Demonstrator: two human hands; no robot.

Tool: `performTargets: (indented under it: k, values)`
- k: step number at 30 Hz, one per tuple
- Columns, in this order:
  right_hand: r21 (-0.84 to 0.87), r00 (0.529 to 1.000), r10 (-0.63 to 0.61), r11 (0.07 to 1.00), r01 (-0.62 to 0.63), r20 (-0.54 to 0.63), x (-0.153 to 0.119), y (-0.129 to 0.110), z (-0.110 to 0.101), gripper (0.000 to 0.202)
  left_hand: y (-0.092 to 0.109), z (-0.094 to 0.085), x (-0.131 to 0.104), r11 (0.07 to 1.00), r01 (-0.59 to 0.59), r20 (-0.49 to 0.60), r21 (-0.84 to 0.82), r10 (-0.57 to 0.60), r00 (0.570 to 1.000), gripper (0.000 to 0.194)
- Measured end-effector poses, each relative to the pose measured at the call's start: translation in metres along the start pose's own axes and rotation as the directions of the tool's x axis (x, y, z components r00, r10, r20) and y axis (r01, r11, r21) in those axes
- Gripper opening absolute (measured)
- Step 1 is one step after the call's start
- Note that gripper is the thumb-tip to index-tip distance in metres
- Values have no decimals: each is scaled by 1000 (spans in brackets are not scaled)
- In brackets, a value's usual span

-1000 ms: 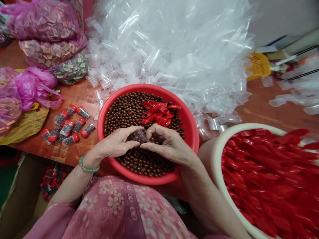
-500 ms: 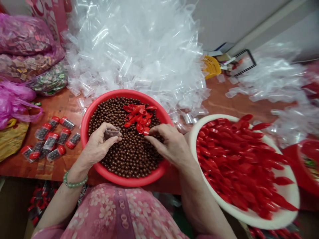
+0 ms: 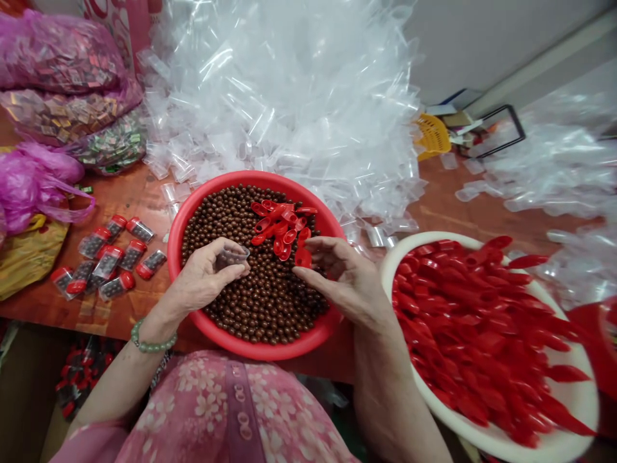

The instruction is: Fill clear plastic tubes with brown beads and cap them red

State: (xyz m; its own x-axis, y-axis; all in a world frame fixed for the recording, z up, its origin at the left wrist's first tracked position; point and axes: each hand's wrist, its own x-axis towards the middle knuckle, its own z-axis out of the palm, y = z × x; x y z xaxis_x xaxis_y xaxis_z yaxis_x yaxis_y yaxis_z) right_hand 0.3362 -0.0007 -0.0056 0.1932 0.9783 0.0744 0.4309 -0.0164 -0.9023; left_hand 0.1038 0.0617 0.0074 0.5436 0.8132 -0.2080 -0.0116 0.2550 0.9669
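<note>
A red basin (image 3: 176, 257) holds many small brown balls (image 3: 270, 308), with a small heap of red scoop-shaped caps (image 3: 282, 225) on top. Over the basin's left side, my left hand (image 3: 207, 273) is wrapped round a clear plastic container (image 3: 232, 255), its opening turned toward the right. My right hand (image 3: 342, 273), at the basin's right side, holds a red cap (image 3: 303, 257) between thumb and fingers. The two hands are apart, with brown balls between and below them.
Filled red-capped containers (image 3: 107, 262) lie left of the basin. A white tub (image 3: 395, 254) of red caps (image 3: 472, 321) stands at the right. Behind is a large pile of clear containers (image 3: 289, 96); purple bags (image 3: 62, 58) and a yellow basket (image 3: 432, 136) flank it.
The view has shifted, so most things sit further right. The red cap at my right hand now shows its round open side and stands apart from the heap. My left hand still holds the container.
</note>
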Motion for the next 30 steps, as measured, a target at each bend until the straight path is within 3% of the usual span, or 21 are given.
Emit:
performTargets:
  k: [2,5,10,13,16,19,22,26,30]
  values:
    - [230,998,46,972,-53,37,-4,-7,7,40,1,3,-1,998,32,20,-49,-31,999,16]
    - [418,991,50,903,-99,126,-8,-17,18,36,1,10,-2,989,66,21,-135,-64,998,18]
    - [509,961,-6,849,-142,277,-11,-22,28,28,-5,15,-1,981,1,-114,-196,-24,993,21]
    - [519,959,22,837,-171,281,-14,-22,32,24,-6,14,-2,988,-39,-199,-152,8,980,23]
    - [399,991,-2,915,-53,137,-19,-27,37,19,-1,14,-4,995,-82,-282,-61,62,957,22]
    - [39,972,-234,971,234,-11,-23,-35,41,24,4,15,-5,994,-96,-314,51,107,943,20]
    - [-257,893,-449,862,437,13,-26,-39,45,34,5,15,-5,989,-80,-319,128,117,941,19]
    - [-410,818,-574,736,539,45,-25,-38,50,38,3,16,-4,977,-82,-342,197,147,928,19]
    - [-442,828,-549,719,537,112,-21,-41,51,30,-1,17,-6,973,-118,-381,199,188,905,32]
